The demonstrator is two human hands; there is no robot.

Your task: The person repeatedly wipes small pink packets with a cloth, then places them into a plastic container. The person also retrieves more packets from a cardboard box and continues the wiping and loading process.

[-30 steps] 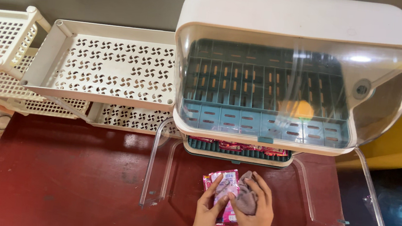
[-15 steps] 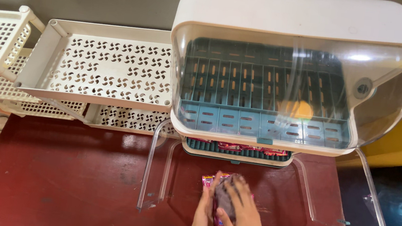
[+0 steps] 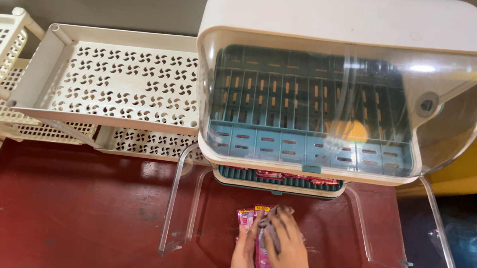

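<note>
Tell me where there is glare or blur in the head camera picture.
Head view: bright glare sits on the clear cover at its upper right; a soft shine lies on the red table; the right hand and the pink packets look slightly blurred; edges bend a little.

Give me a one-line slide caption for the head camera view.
Both hands, left hand and right hand, hold pink sachets on a red table before a clear-domed dish rack.

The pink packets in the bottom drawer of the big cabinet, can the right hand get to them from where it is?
Probably yes. The drawer sticks out slightly, its pink packets show on top, and only bare red table lies between them and the right hand.
</note>
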